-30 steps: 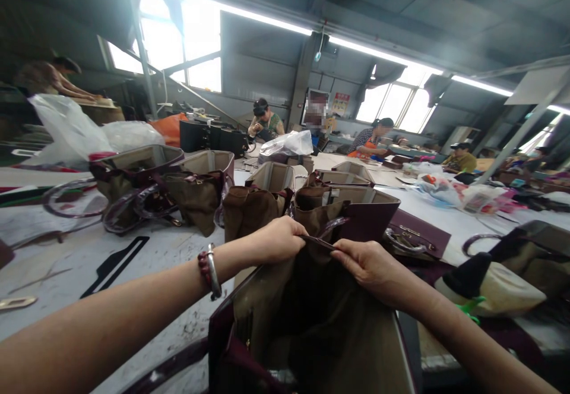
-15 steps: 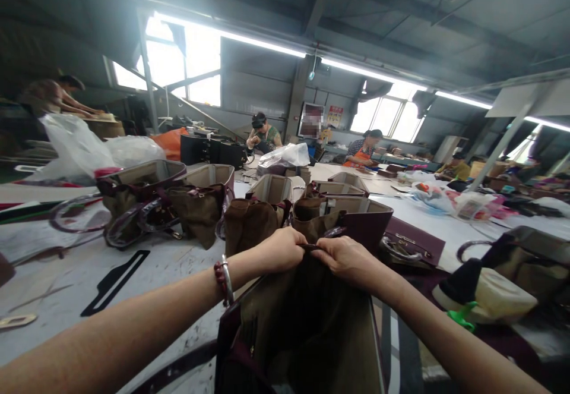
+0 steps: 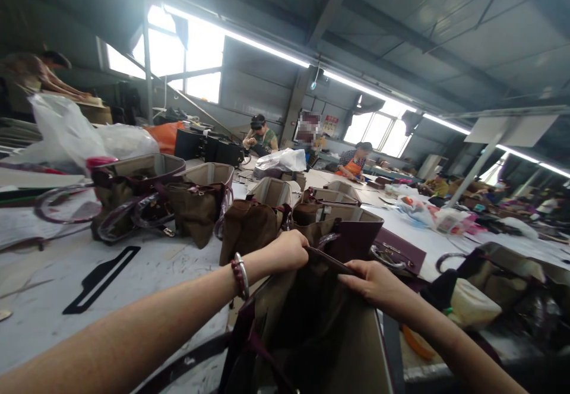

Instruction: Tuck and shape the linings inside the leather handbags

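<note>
Directly before me stands a handbag (image 3: 320, 334) with its mouth facing up, dark maroon outside and olive-brown lining inside. My left hand (image 3: 287, 251) pinches the far rim of this handbag near its middle. Farther right along the same rim, my right hand (image 3: 367, 278) grips the edge between thumb and fingers. The stretch of rim between my hands runs straight and slopes down to the right. A dark handle (image 3: 191, 355) of the handbag curves out at lower left. My fingertips on the far side of the rim are hidden.
Several similar handbags (image 3: 193, 213) stand in a row behind. A black flat template (image 3: 102, 278) lies on the white table (image 3: 146, 269) at left. A whitish plastic container (image 3: 474, 302) and another handbag (image 3: 499, 269) are at right. Co-workers (image 3: 262, 135) sit farther back.
My hands were close together at the rim's middle; my right hand has slid right and down along it, widening the gap. The view has turned slightly right.
</note>
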### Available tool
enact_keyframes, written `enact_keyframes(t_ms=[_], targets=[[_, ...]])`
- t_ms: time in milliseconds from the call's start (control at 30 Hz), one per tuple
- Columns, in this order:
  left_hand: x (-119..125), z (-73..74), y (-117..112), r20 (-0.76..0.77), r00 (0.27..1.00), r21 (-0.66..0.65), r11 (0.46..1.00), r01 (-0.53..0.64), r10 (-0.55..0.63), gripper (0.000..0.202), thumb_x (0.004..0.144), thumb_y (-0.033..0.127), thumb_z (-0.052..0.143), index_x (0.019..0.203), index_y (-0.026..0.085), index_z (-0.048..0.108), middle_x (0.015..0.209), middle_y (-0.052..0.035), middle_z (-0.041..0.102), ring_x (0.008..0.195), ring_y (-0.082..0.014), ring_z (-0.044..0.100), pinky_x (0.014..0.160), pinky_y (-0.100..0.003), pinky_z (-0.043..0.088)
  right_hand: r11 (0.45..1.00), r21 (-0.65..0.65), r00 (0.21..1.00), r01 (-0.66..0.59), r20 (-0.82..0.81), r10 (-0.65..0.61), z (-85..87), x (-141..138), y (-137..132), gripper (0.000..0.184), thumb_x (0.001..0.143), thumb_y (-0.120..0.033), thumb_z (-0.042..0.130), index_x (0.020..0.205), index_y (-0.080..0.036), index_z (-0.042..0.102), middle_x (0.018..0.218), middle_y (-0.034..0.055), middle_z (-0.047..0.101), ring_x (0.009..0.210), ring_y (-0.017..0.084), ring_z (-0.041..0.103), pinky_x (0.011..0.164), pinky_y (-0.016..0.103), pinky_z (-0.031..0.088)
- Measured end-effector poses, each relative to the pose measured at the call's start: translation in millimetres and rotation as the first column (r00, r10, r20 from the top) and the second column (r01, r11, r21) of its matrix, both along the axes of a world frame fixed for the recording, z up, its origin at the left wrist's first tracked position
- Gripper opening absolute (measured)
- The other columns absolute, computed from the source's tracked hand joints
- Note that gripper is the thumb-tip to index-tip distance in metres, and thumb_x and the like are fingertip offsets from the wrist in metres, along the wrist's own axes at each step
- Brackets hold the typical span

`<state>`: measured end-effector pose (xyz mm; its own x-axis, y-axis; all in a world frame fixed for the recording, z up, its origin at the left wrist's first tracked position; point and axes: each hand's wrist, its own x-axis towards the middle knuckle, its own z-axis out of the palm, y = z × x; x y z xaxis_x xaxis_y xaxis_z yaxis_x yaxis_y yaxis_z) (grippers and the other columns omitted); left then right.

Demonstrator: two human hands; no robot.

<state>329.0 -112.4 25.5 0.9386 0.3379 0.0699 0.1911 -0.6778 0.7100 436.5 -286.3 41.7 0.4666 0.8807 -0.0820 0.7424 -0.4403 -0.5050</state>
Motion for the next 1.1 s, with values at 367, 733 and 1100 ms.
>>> enact_keyframes(t_ms=[367, 733, 1100], targets=[[0, 2.5, 2, -0.002, 1.0, 0.029, 0.999, 0.026, -0.026, 0.026, 0.06, 0.015, 0.047, 0.076, 0.015, 0.067, 0.068, -0.004, 0.065, 0.06, -0.0138, 0.055, 0.051, -0.018, 0.039, 0.998, 0.026, 0.983, -0.058, 0.175, 0.053, 1.6, -6, -2, 0.028, 0.078, -0.034, 0.04, 0.067, -0.016, 0.058, 0.061, 0.001, 0.059, 0.058, 0.015, 0.053, 0.053, 0.022, 0.037], [-4, 3.6, -1, -0.029, 0.999, 0.052, 0.998, 0.045, -0.043, 0.03, 0.062, 0.011, 0.045, 0.083, 0.013, 0.066, 0.071, -0.0037, 0.063, 0.064, -0.0141, 0.054, 0.055, -0.02, 0.039, 0.987, -0.162, 0.927, 0.01, 0.371, 0.051, 6.6, -4, 17, 0.03, 0.08, -0.039, 0.038, 0.07, -0.019, 0.058, 0.066, 0.0031, 0.061, 0.063, 0.017, 0.056, 0.054, 0.023, 0.036], [-32, 6.0, -16, 0.104, 0.986, -0.048, 0.99, 0.134, -0.128, 0.024, 0.074, 0.022, 0.045, 0.078, 0.008, 0.065, 0.063, -0.0022, 0.057, 0.059, -0.0112, 0.049, 0.06, -0.022, 0.04, 0.99, -0.125, 0.873, 0.07, 0.488, 0.0, 8.4, -24, 6, 0.028, 0.08, -0.038, 0.042, 0.071, -0.018, 0.06, 0.061, 0.0022, 0.06, 0.061, 0.017, 0.056, 0.056, 0.025, 0.035]])
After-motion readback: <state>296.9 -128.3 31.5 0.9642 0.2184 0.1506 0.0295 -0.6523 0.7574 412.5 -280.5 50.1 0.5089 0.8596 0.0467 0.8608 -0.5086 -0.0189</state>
